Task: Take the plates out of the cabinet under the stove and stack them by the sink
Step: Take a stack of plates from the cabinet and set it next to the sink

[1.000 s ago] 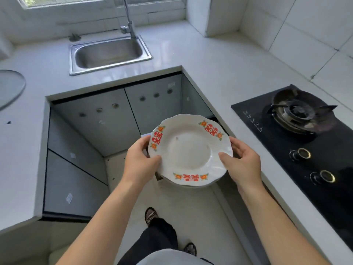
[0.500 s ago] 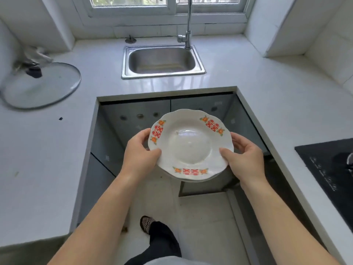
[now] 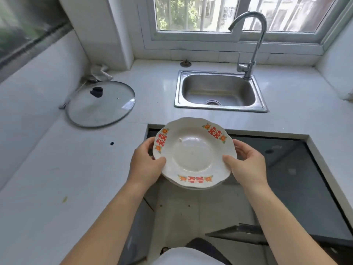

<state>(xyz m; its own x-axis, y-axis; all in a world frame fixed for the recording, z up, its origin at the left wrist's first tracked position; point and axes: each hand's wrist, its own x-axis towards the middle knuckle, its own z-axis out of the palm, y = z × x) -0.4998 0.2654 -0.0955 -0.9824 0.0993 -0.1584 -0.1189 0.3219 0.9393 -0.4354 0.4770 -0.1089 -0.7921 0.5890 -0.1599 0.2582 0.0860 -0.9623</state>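
Two hands carry the load: your left hand (image 3: 145, 165) and right hand (image 3: 246, 165) grip opposite sides of the plates (image 3: 193, 155), thumbs curled over the top rim and the other fingers tucked underneath, out of sight. A second rim shows just under the top plate on the near side, so you hold at least two stacked together. Gripping both sides keeps them level and should stop the lower one from sliding out.

The plates hang in the air between your thumbs, touching nothing but your hands. Below your fingers are the dark cabinet fronts (image 3: 286, 169).

Just beyond your fingertips runs the edge of the counter (image 3: 152, 115). A strip of white surface lies between that edge and the sink (image 3: 219, 109), which sits straight ahead of your thumbs. That strip looks like the natural landing spot, reachable with a short push forward.

Farther off, ahead and to the left of your left fingers, a glass lid (image 3: 101, 104) lies flat, well apart from the sink; set the plates down short of it. Beyond the sink stands the faucet (image 3: 254, 44), then the window (image 3: 238, 14).
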